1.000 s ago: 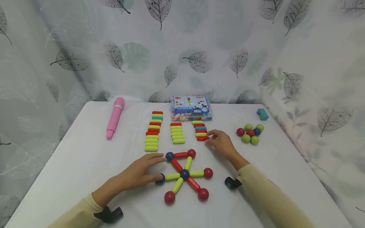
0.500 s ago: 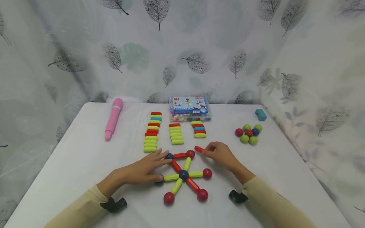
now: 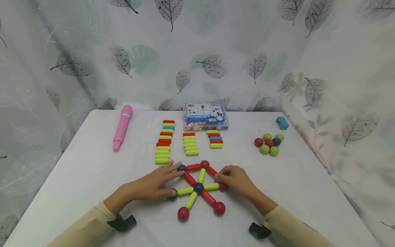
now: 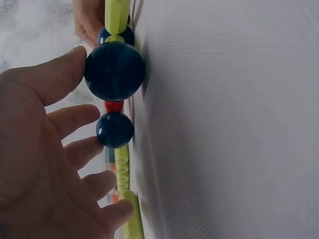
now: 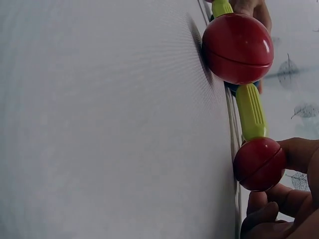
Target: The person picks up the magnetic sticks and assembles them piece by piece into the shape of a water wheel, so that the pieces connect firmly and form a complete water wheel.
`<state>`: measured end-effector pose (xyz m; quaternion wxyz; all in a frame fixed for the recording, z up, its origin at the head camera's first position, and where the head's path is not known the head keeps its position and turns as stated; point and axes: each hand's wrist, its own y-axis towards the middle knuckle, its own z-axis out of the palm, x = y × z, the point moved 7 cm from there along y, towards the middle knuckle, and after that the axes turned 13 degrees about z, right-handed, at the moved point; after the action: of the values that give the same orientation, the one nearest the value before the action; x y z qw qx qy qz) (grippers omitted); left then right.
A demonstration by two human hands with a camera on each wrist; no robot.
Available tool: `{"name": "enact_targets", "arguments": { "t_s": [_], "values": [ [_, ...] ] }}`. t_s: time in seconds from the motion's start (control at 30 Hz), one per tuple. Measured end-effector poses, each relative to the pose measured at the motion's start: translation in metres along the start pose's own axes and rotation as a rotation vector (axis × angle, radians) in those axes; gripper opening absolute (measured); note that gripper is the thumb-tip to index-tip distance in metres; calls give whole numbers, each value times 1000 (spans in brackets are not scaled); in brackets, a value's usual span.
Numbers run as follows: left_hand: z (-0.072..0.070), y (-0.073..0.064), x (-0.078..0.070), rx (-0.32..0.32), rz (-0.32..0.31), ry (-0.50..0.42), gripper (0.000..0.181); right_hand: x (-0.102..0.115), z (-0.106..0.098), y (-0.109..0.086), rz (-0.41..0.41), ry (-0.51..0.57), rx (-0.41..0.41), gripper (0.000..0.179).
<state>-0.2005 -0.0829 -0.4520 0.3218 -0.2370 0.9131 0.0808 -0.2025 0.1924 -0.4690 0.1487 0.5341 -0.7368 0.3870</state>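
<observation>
A wheel-shaped magnetic model of rods and balls lies on the table, its blue hub ball (image 3: 198, 187) joined by green and red rods to outer balls. My right hand (image 3: 236, 178) pinches a red rod (image 3: 212, 171) between the top red ball (image 3: 205, 164) and the right red ball (image 3: 223, 186); that rod is hidden in the right wrist view, where the red ball (image 5: 260, 164) sits against the fingers. With fingers spread and mostly straight, my left hand (image 3: 151, 185) touches the left blue ball (image 4: 114, 71) with its thumb. Its fingers lie by the upper-left blue ball (image 3: 181, 167).
Behind the model lie three columns of rods: left (image 3: 163, 148), middle (image 3: 191, 144) and right (image 3: 216, 140). A plastic box (image 3: 205, 116) stands at the back. Loose balls (image 3: 269, 143) and a teal piece (image 3: 282, 122) are right; a pink tube (image 3: 122, 127) is left.
My right hand has taken a red rod from the front of the right column and brought it down to the model, between two red balls. My left hand has shifted slightly onto the blue balls.
</observation>
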Motion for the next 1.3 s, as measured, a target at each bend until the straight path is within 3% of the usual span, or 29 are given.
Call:
{"name": "enact_targets", "arguments": {
  "t_s": [0.17,0.43,0.6,0.93,1.3],
  "values": [
    [0,-2,2,-18,-14,8,73,1,0,-2,-47,-28,60,26],
    [1,-3,-1,-17,-37,30,74,-9,-11,-14,-182,-176,213,59],
    [3,-5,-1,-22,-48,42,74,-4,-9,-13,-271,-250,190,56],
    [4,-8,-4,-51,-70,56,72,6,-11,-5,-353,-318,187,52],
    [-1,-19,-19,-170,-41,107,54,28,-11,29,-311,-354,117,51]
  ]
}}
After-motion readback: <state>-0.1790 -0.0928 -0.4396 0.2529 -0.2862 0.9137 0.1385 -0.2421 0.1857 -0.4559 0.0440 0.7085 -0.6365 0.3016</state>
